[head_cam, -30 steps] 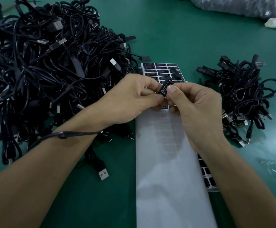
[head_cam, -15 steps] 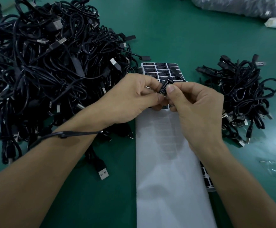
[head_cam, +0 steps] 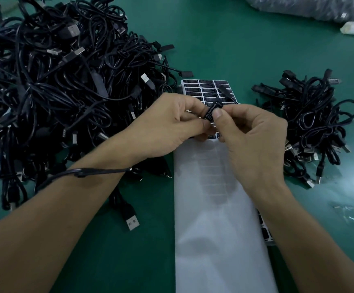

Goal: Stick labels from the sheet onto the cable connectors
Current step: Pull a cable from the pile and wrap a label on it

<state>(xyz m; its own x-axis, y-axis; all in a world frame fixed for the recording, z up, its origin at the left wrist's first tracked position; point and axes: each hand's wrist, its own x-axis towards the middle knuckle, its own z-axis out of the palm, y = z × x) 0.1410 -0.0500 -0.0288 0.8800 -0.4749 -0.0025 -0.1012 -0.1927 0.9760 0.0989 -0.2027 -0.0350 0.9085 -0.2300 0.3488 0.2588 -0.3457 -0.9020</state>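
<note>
Barely any motion since the earlier frames: both hands sit at the same spot, and the right thumb only nudged slightly along the connector (head_cam: 218, 103). Left hand (head_cam: 167, 127) pinches it between thumb and forefinger. Right hand (head_cam: 254, 142) fingers grip the other side, thumb pressing the label (head_cam: 210, 111) down. The connector is held up just above the label sheet (head_cam: 201, 89), between the two hands. A cable (head_cam: 100, 171) lies across the left wrist.

Risks, my guess:
- The label lands skewed or creased if the thumb rubs off-axis.
- An edge lifts if it overhangs the connector's corner.
- The draped cable snags the heap and tugs the part mid-press.

Materials:
- Connector: small, black, blocky, looks like hard plastic.
- Label: thin black film with white print.
- Sheet: rows of rounded black rectangles. The stripped backing (head_cam: 214, 229) is white, slick, waxy-looking.
- Big heap (head_cam: 66, 81) on the left and small pile (head_cam: 311, 119) on the right: thin rubbery black cords with metal USB ends.
- Surface (head_cam: 235, 49): green, matte.
</note>
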